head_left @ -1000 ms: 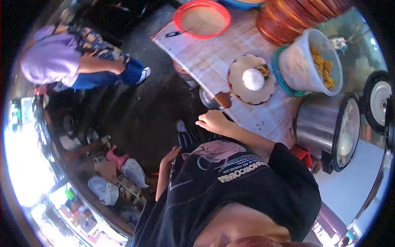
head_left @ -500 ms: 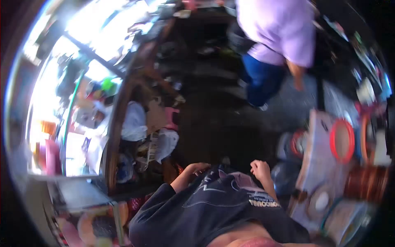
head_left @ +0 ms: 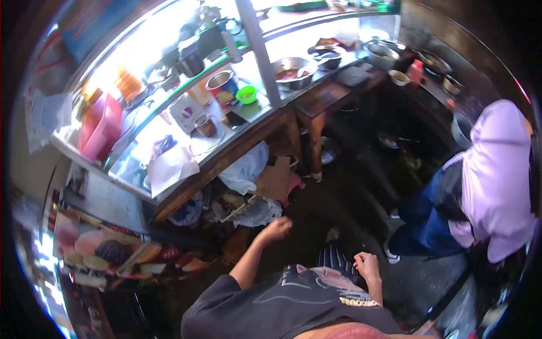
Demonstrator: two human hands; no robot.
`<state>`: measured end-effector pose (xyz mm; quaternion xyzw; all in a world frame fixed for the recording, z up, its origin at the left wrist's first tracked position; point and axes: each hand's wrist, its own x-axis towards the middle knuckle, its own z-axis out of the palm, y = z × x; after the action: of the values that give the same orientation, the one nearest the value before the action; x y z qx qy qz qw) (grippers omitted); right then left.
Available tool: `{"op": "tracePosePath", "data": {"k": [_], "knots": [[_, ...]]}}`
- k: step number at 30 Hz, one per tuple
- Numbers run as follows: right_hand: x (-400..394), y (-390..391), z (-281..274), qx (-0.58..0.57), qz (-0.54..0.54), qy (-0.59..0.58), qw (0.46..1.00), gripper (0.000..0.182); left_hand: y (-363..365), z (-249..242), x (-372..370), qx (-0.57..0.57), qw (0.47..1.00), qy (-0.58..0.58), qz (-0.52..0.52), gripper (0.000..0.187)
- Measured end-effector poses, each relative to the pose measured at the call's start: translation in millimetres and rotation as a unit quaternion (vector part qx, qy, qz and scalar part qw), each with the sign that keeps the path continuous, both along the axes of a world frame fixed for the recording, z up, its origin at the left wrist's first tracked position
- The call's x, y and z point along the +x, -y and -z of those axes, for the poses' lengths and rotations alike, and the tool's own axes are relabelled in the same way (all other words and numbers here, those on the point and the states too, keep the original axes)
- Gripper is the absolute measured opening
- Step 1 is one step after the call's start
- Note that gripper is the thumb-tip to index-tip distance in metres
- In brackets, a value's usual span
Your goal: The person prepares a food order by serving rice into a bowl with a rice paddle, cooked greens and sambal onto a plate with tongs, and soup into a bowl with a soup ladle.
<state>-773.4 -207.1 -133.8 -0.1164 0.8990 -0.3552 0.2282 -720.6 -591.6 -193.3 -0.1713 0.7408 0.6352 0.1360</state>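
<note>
My left hand (head_left: 276, 230) hangs in the air ahead of my body, its fingers curled in a loose fist with nothing showing in it. Nearest to it are a crumpled white plastic bag (head_left: 261, 212) and a piece of cardboard (head_left: 275, 179) under the counter. My right hand (head_left: 368, 265) is at the right side of my dark T-shirt (head_left: 293, 302), fingers bent inward, and I see no object in it. Neither hand touches the counter.
A glass-fronted counter (head_left: 217, 150) runs along the left, bearing a large can (head_left: 222, 90), a green bowl (head_left: 246, 95) and a metal bowl of food (head_left: 293, 73). A wooden table (head_left: 327, 101) adjoins it. A person in a lilac head covering (head_left: 499, 169) stands at right.
My view has swung to the left, so the counter fills more of it and the other person appears farther right. My left hand has moved forward, away from my shirt.
</note>
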Motion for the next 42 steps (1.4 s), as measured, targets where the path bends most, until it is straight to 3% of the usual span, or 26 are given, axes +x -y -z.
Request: {"op": "tracePosePath", "data": {"k": [3,5,6,7,8,10,11,12,13,15,17,19,20,24,25,26,28,34,42], "knots": [[-93,27,-7,0.008,-0.077,-0.029,0.997,0.022,42,-101,-79,-0.165,0.946,-0.251,-0.124,0.015],[-147,48,-12,0.034,-0.146,-0.074,0.986,0.021,77,-192,-109,-0.17,0.916,-0.267,-0.244,0.015],[-177,61,-26,-0.009,-0.169,-0.077,0.982,0.021,116,-213,-125,-0.189,0.862,-0.403,-0.241,0.015],[-208,77,-37,0.013,-0.199,-0.094,0.975,0.02,138,-248,-135,-0.251,0.819,-0.431,-0.283,0.013],[-237,91,-45,0.03,-0.233,-0.145,0.961,0.02,163,-290,-135,-0.369,0.799,-0.358,-0.311,0.009],[-289,121,-68,0.036,-0.268,-0.202,0.941,0.02,204,-358,-144,-0.451,0.714,-0.409,-0.346,0.017],[-310,134,-84,0.026,-0.272,-0.205,0.94,0.02,235,-385,-156,-0.449,0.705,-0.405,-0.371,0.019],[-330,146,-92,0.004,-0.282,-0.217,0.934,0.021,242,-421,-162,-0.579,0.628,-0.374,-0.361,0.021],[-347,158,-100,-0.007,-0.288,-0.232,0.929,0.021,242,-451,-178,-0.488,0.668,-0.363,-0.429,0.023],[-376,177,-98,-0.04,-0.277,-0.245,0.928,0.02,313,-488,-200,-0.597,0.609,-0.384,-0.354,0.02],[-395,191,-94,-0.02,-0.273,-0.23,0.934,0.02,382,-516,-225,-0.611,0.586,-0.441,-0.298,0.023],[-404,199,-83,0.002,-0.265,-0.2,0.943,0.019,411,-548,-255,-0.634,0.597,-0.349,-0.346,0.028],[-409,199,-69,0.01,-0.268,-0.189,0.945,0.019,434,-555,-266,-0.682,0.552,-0.346,-0.332,0.024],[-413,202,-47,0.021,-0.25,-0.139,0.958,0.019,530,-566,-309,-0.78,0.506,-0.215,-0.3,0.014],[-415,203,-41,0.004,-0.242,-0.132,0.961,0.019,549,-576,-320,-0.788,0.544,-0.021,-0.286,0.026],[-419,205,-38,0.01,-0.247,-0.13,0.96,0.02,568,-575,-329,-0.784,0.558,0.06,-0.266,0.026],[-426,211,-33,0.017,-0.247,-0.13,0.96,0.021,596,-565,-337,-0.765,0.58,0.102,-0.26,0.026],[-458,238,-42,0.031,-0.226,-0.081,0.97,0.023,634,-546,-338,-0.734,0.618,0.1,-0.263,0.028],[-496,271,-50,0.058,-0.262,-0.113,0.957,0.023,653,-567,-300,-0.668,0.684,-0.023,-0.293,0.034]]}}
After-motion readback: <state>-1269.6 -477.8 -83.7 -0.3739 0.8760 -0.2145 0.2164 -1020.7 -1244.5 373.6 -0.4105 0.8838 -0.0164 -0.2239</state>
